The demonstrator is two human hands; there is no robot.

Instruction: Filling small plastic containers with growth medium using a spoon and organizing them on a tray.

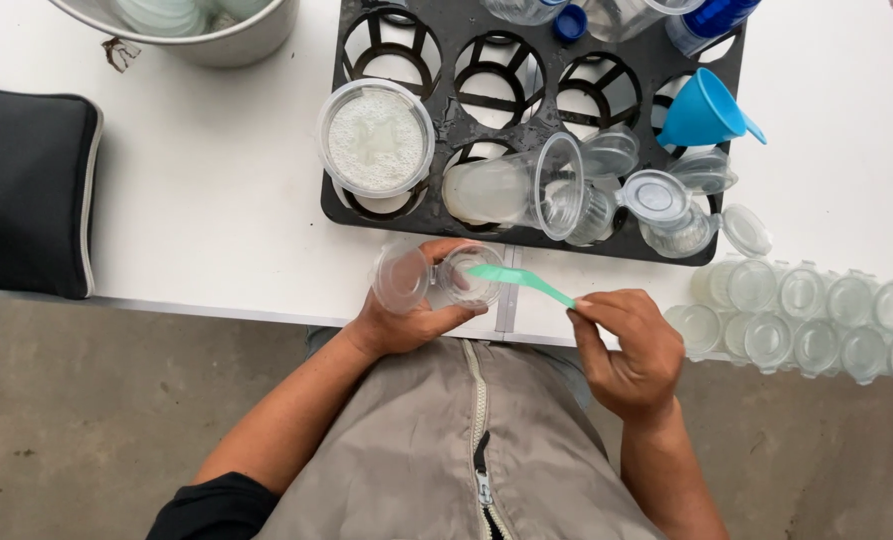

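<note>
The left hand holds a small clear cup with its lid flipped open. The fingers wrap around the cup, so the hand is closed on it. The cup sits near the middle of the view, just over the edge of the white table.

The right hand is at about 4 o'clock from the cup. Its thumb and fingers pinch the end of a green spoon. The scoop end of the spoon rests over the mouth of the cup.

At 12 o'clock from the cup lies a black tray with round holes. On it, at 11 o'clock, stands a round tub of white powder. A tall clear cup lies on its side next to it. More small cups with open lids sit at 1 o'clock. A blue funnel lies farther out at 2 o'clock.

At 3 o'clock, a bunch of small cups with lids on sits close together on the table.

At 9 o'clock, far off, lies a black pouch. At 11 o'clock, at the top edge, stands a metal bucket.
</note>
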